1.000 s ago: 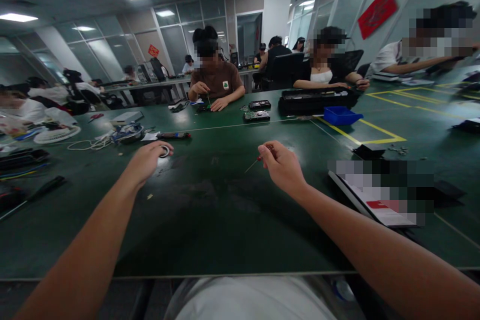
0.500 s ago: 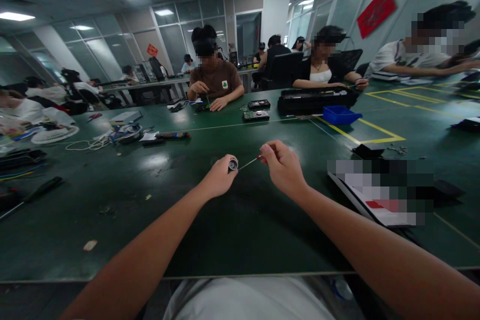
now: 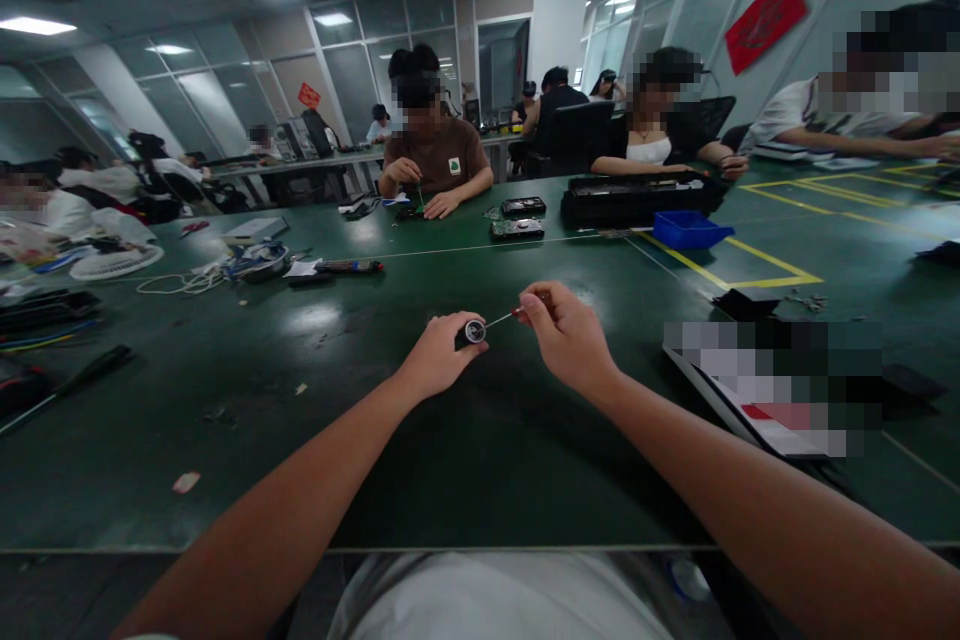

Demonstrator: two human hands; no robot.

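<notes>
In the head view my left hand (image 3: 442,357) is closed around a small dark cylinder (image 3: 475,331) with a silvery ring at its end, which faces toward me and to the right. What kind of part it is, I cannot tell. My right hand (image 3: 566,335) pinches the red handle of a thin screwdriver (image 3: 501,319). Its metal shaft points left, and the tip is at the ringed end of the cylinder. Whether the tip is inside or just touching is too small to tell. Both hands are held above the green table (image 3: 480,460).
A blue tray (image 3: 690,230) stands beyond my right hand, beside a long black housing (image 3: 637,200). Hard drives (image 3: 517,228) lie ahead. A white-edged flat object (image 3: 739,400), partly blurred, is at right. Cables (image 3: 199,278) and tools lie left. Co-workers sit across the table.
My left hand has turned the cylinder's end more toward the screwdriver, whose tip has moved from the cylinder's lower edge onto its ringed end. The whole view has shifted slightly.
</notes>
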